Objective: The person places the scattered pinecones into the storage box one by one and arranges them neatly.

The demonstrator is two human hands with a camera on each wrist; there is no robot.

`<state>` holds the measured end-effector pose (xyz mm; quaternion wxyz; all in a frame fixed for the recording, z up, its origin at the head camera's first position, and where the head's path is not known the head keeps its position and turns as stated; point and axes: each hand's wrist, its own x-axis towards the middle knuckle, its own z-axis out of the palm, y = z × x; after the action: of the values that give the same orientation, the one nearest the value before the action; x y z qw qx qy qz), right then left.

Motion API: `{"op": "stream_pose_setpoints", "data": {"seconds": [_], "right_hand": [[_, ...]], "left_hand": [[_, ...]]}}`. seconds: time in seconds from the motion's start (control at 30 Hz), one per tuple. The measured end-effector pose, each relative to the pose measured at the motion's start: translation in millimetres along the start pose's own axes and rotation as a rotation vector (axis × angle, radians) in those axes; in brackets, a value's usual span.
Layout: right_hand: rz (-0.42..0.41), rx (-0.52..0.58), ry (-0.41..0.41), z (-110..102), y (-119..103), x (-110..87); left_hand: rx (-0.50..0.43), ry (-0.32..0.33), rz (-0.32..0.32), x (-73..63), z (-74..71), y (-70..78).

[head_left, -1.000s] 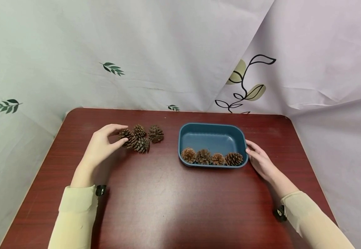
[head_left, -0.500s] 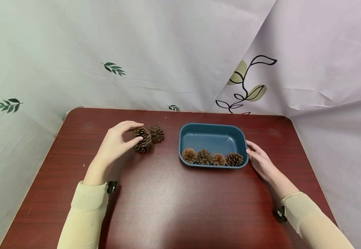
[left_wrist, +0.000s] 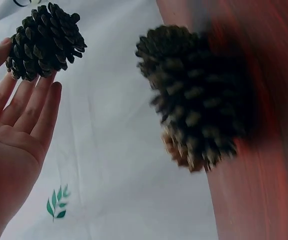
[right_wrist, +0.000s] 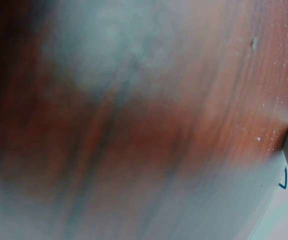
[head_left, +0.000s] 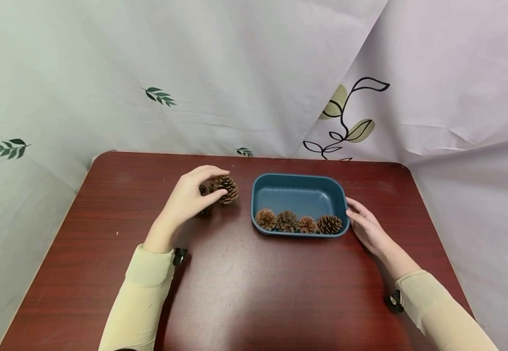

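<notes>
My left hand (head_left: 191,194) pinches a brown pine cone (head_left: 227,189) between thumb and fingertips, left of the blue tub (head_left: 297,234). In the left wrist view the held pine cone (left_wrist: 46,42) shows at the ends of the fingers, with the palm below. Other pine cones (head_left: 204,210) stand on the table just under that hand, mostly hidden by it. Several more pine cones (head_left: 287,222) lie in a row along the tub's near wall. At the tub's right end, my right hand (head_left: 369,234) rests with its fingers and thumb against the outside.
The dark red table (head_left: 236,292) bears everything. White cloth (head_left: 245,78) with leaf prints hangs behind its far edge and at both sides. The right wrist view is mostly blurred tabletop (right_wrist: 149,125), with a bit of the hand at the right edge.
My left hand has carried the pine cone to the right, from the left side of the group of cones toward the tub. The right hand and the tub stay where they were.
</notes>
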<state>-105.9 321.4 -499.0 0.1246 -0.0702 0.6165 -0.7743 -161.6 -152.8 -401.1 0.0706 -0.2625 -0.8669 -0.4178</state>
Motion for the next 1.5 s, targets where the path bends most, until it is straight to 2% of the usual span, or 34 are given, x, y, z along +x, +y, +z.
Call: {"op": "stream_pose_setpoints", "data": {"seconds": [0.37, 0.77, 1.03, 1.2, 1.5], "right_hand": [[-0.029, 0.011, -0.006, 1.4, 0.7, -0.2], [-0.027, 0.006, 0.002, 1.5, 0.8, 0.0], [-0.020, -0.001, -0.006, 0.9, 0.3, 0.0], [-0.011, -0.003, -0.005, 0.9, -0.3, 0.1], [-0.027, 0.016, -0.006, -0.1, 1.2, 0.5]], "left_hand": [[-0.057, -0.033, 0.057, 19.6, 23.2, 10.9], [-0.109, -0.085, 0.051, 40.5, 47.2, 17.1], [-0.093, -0.165, 0.029, 49.3, 66.5, 15.3], [-0.070, -0.191, 0.024, 52.7, 77.5, 11.2], [-0.010, -0.245, 0.022, 53.4, 88.9, 5.9]]}}
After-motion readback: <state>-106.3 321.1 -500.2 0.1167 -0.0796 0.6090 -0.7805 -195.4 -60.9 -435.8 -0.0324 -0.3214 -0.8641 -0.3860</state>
